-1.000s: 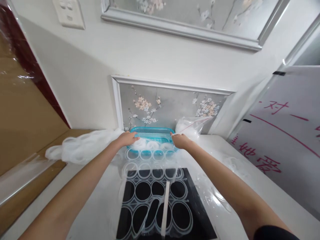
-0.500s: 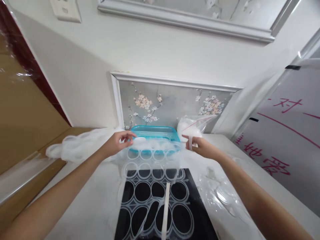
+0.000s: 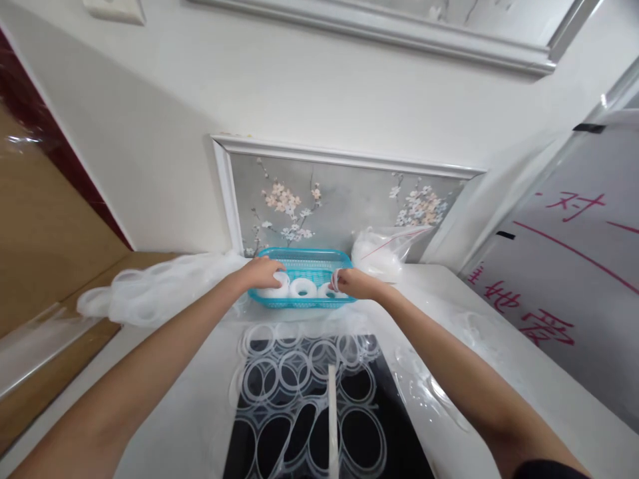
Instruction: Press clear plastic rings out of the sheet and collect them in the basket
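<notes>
A turquoise plastic basket (image 3: 299, 304) stands against the wall with several thick white rings inside, among them a middle white ring (image 3: 303, 289). My left hand (image 3: 260, 273) reaches into its left end, fingers curled over a left white ring (image 3: 280, 286). At the right end, my right hand (image 3: 352, 283) has its fingers closed, with a thin white band (image 3: 335, 279) at the fingertips, just over a right white ring (image 3: 324, 291). In front of the basket, a clear sheet printed with white circles (image 3: 294, 370) lies over a black board (image 3: 394, 426).
A narrow white strip (image 3: 333, 419) lies along the board. To the left sits a pile of translucent ringed film (image 3: 160, 289) beside cardboard (image 3: 54, 193). A clear zip bag (image 3: 382, 253) stands right of the basket. Loose clear film (image 3: 434, 382) lies on the right of the white table (image 3: 180, 379).
Both hands have moved into the basket, the right one leftward. The clear circled sheet that hung before the basket has dropped onto the board, exposing the white rings.
</notes>
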`<state>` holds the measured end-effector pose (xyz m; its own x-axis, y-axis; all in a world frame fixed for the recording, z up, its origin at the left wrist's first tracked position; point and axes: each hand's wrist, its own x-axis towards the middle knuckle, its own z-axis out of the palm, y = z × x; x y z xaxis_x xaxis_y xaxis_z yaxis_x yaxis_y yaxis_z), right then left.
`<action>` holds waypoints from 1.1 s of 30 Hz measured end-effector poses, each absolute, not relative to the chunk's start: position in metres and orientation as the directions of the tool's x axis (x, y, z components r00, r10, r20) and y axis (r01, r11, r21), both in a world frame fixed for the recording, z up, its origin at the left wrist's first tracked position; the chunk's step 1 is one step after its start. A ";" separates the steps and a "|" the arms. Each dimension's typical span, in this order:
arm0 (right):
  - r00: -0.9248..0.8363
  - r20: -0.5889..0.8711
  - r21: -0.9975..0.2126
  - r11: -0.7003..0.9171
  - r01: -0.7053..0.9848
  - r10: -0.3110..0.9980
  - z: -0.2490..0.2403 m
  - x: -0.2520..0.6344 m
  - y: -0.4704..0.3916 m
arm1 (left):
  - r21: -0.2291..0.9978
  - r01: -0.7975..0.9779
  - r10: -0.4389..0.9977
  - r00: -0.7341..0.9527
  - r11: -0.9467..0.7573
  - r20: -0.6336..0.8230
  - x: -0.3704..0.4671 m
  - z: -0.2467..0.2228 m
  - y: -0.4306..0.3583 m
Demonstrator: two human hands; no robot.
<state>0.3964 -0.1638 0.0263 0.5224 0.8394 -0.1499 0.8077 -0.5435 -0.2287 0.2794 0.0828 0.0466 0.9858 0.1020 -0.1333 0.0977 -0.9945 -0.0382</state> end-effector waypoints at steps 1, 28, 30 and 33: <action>0.518 -0.168 -0.214 -0.544 0.812 0.839 0.024 0.397 -0.159 | -0.055 0.074 0.082 0.984 -0.996 -0.159 0.282 0.048 0.082; 0.464 -0.343 -0.126 -0.529 0.839 0.817 0.036 0.399 -0.138 | -0.127 -0.034 0.003 0.961 -0.991 -0.275 0.290 0.049 0.087; 0.451 -0.358 -0.079 -0.507 0.858 0.818 0.032 0.395 -0.133 | -0.137 -0.054 -0.011 0.957 -0.989 -0.291 0.296 0.044 0.085; 0.440 -0.375 -0.005 -0.476 0.879 0.816 0.024 0.391 -0.125 | -0.149 -0.074 -0.025 0.951 -0.986 -0.308 0.304 0.038 0.086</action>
<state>0.3914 -0.1247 0.0237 0.4400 0.8161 -0.3746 0.8792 -0.4764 -0.0051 0.3036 0.0858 0.0379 0.9510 -0.0249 -0.3083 -0.0740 -0.9861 -0.1487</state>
